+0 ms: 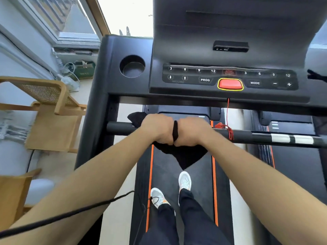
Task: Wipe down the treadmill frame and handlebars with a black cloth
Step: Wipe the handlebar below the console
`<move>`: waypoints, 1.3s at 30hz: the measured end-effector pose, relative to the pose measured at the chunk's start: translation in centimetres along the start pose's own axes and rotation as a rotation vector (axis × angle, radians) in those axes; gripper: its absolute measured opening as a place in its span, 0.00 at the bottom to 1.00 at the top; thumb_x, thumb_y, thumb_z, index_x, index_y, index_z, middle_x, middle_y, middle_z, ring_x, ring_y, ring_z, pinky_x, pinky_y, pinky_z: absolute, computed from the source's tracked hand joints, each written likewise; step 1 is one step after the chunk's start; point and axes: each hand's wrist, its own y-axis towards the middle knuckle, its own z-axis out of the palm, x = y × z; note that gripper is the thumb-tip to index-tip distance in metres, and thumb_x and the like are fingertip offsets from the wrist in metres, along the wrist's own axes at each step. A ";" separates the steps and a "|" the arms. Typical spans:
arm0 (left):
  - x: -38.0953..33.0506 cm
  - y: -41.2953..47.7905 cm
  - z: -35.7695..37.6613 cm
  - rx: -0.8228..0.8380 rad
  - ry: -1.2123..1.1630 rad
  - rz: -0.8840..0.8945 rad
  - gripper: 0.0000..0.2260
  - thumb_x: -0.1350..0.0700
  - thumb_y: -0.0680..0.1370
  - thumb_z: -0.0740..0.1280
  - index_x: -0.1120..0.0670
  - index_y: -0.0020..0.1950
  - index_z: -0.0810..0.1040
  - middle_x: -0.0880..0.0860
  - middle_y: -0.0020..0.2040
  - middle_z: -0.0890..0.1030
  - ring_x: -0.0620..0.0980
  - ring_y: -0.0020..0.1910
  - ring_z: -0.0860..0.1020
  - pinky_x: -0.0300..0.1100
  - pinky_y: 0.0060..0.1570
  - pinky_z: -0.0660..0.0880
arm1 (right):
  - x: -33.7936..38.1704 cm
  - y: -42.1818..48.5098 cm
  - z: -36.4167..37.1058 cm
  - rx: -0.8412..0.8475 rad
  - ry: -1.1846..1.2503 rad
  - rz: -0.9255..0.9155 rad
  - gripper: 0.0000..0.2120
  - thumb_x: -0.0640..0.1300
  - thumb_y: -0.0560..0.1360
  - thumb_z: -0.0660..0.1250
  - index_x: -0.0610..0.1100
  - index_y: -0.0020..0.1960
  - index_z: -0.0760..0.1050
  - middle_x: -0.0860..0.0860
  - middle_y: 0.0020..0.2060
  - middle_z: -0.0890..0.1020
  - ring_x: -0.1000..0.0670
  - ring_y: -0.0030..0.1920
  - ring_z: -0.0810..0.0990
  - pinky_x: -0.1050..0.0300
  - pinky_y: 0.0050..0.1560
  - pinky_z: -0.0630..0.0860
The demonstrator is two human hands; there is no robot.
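Note:
A black handlebar point(247, 136) runs across the treadmill below the console. The black cloth point(185, 156) is wrapped over the bar, one corner hanging down toward the belt and another poking out to the left. My left hand point(156, 129) and my right hand point(192, 131) sit side by side, both closed around the cloth and the bar, knuckles touching. The bar under my hands is hidden. The black frame upright point(95, 103) stands at the left.
The console point(230, 76) with a red stop button and a cup holder point(132, 66) lies just above the bar. A red safety cord point(228, 126) is looped on the bar right of my hands. Wooden chairs point(53, 112) stand at the left. My feet are on the belt point(168, 174).

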 end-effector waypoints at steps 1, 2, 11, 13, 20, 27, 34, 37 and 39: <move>-0.6 -0.4 1.5 -0.228 0.050 -0.021 0.05 0.50 0.72 0.68 0.48 0.44 0.76 0.48 0.41 0.80 0.55 0.42 0.81 0.43 0.37 0.69 | -0.4 -0.7 1.6 -0.221 -0.097 0.002 0.10 0.55 0.68 0.69 0.52 0.45 0.74 0.54 0.38 0.80 0.44 0.41 0.81 0.54 0.37 0.72; -1.3 -1.0 2.7 -0.420 0.108 -0.037 0.04 0.55 0.69 0.69 0.50 0.42 0.76 0.50 0.38 0.80 0.56 0.38 0.81 0.43 0.35 0.65 | -0.6 -1.6 3.0 -0.420 -0.186 -0.013 0.10 0.51 0.67 0.71 0.49 0.45 0.74 0.51 0.37 0.81 0.43 0.39 0.82 0.53 0.36 0.71; -3.4 1.6 -0.3 0.045 -0.098 0.052 0.12 0.45 0.67 0.71 0.49 0.40 0.73 0.46 0.38 0.78 0.51 0.39 0.78 0.43 0.37 0.71 | -4.5 -1.5 -2.6 0.337 0.209 0.050 0.14 0.51 0.66 0.75 0.48 0.48 0.78 0.52 0.40 0.81 0.49 0.41 0.81 0.55 0.40 0.78; -4.1 2.1 -1.9 0.178 -0.128 0.069 0.12 0.45 0.66 0.73 0.49 0.39 0.73 0.47 0.41 0.80 0.49 0.38 0.77 0.43 0.37 0.72 | -4.7 -1.4 -3.0 0.384 0.227 0.069 0.14 0.52 0.66 0.76 0.49 0.49 0.79 0.52 0.42 0.81 0.49 0.43 0.81 0.54 0.44 0.78; -6.9 0.8 4.6 -0.652 0.179 -0.023 0.13 0.61 0.58 0.74 0.52 0.37 0.74 0.51 0.29 0.76 0.54 0.27 0.76 0.42 0.30 0.61 | -4.6 -3.5 5.1 -0.661 -0.294 0.032 0.08 0.42 0.63 0.72 0.46 0.39 0.75 0.50 0.31 0.79 0.44 0.31 0.80 0.54 0.31 0.69; -5.7 2.6 -2.2 0.207 -0.167 0.083 0.10 0.48 0.68 0.74 0.49 0.46 0.79 0.50 0.48 0.83 0.52 0.44 0.80 0.41 0.38 0.73 | -5.5 -2.4 -1.9 0.233 0.072 0.006 0.09 0.53 0.67 0.73 0.53 0.40 0.74 0.56 0.35 0.77 0.48 0.40 0.78 0.57 0.36 0.72; -6.4 0.8 1.7 -0.370 0.064 -0.005 0.05 0.53 0.72 0.69 0.50 0.47 0.76 0.49 0.41 0.81 0.53 0.40 0.81 0.44 0.37 0.70 | -5.5 -3.8 2.6 -0.323 -0.163 0.074 0.09 0.51 0.68 0.70 0.51 0.43 0.72 0.54 0.34 0.77 0.46 0.35 0.77 0.55 0.34 0.69; -7.3 0.1 5.0 -0.686 0.087 0.029 0.10 0.59 0.67 0.69 0.53 0.45 0.73 0.53 0.38 0.76 0.56 0.37 0.74 0.47 0.37 0.64 | -4.9 -4.5 6.4 -0.768 -0.232 0.095 0.07 0.39 0.66 0.68 0.45 0.42 0.72 0.48 0.33 0.76 0.44 0.34 0.75 0.50 0.36 0.69; -8.4 -0.4 5.3 -0.684 0.025 0.004 0.11 0.58 0.68 0.65 0.56 0.50 0.73 0.55 0.43 0.76 0.57 0.41 0.73 0.50 0.43 0.66 | -4.4 -4.7 6.7 -0.830 -0.205 0.129 0.05 0.37 0.68 0.63 0.44 0.42 0.72 0.47 0.34 0.75 0.43 0.35 0.74 0.50 0.39 0.69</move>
